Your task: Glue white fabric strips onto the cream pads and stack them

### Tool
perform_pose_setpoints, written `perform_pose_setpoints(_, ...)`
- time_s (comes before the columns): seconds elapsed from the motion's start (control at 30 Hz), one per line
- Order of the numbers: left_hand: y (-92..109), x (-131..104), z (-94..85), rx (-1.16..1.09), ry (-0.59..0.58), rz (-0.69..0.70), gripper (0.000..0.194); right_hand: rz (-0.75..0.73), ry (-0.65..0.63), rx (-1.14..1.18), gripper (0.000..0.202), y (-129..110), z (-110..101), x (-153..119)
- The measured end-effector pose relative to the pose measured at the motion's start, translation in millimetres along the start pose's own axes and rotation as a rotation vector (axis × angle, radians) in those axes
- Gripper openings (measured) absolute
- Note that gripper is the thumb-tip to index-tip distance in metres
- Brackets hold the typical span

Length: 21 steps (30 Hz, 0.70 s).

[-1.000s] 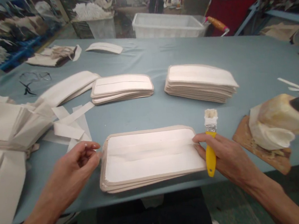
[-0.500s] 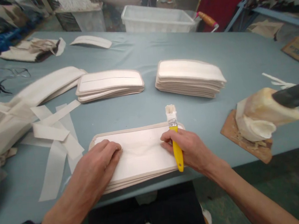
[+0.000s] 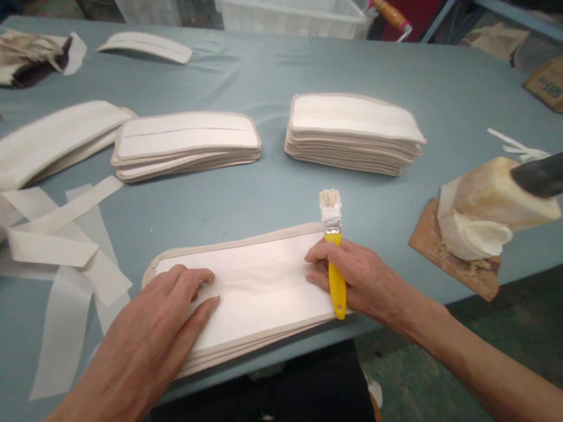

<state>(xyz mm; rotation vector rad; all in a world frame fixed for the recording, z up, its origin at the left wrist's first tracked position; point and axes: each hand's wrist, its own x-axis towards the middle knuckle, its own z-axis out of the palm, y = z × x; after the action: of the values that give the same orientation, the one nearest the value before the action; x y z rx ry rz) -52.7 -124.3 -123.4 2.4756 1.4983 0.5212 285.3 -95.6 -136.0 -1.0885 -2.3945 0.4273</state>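
A stack of long white panels with beige edging (image 3: 266, 306) lies at the table's front edge, directly before me. A pale strip (image 3: 258, 277) runs lengthwise along the middle of the top panel. On the panel's left part rests my left hand (image 3: 178, 309), its thumb and fingers apart and holding nothing. My right hand (image 3: 353, 274) is at the panel's right end, holding a yellow-handled paintbrush (image 3: 337, 279) with its white-coated bristles pointing away from me. The right thumb and forefinger tips touch or nearly touch the panel; I cannot tell which.
Two stacks of similar panels, the middle stack (image 3: 186, 140) and the right stack (image 3: 351, 130), stand farther back. Loose pale strips (image 3: 58, 241) lie at left. A glue-crusted container (image 3: 473, 217) sits on a brown board (image 3: 424, 229) at right. Behind the table is a white bin (image 3: 285, 12).
My left thumb and fingers have spread apart from being close together. The right hand still holds the paintbrush near the same spot. The view has shifted, and the background sits higher.
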Motion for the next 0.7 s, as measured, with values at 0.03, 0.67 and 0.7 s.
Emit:
perform_pose_setpoints(0.03,-2,-1,0.9,-0.006,-0.003,-0.007,0.031,0.005,-0.001,-0.001,0.017,0,0,0)
perform_pose_setpoints(0.67,22,-11,-19.6,0.121,0.137,0.125,0.039,-0.06,0.092,-0.045,0.014,-11,-19,-4)
perform_pose_setpoints(0.7,29,-13,-14.5,0.18,0.149,0.162,0.043,-0.079,0.114,-0.048,0.013,-17,-18,-5)
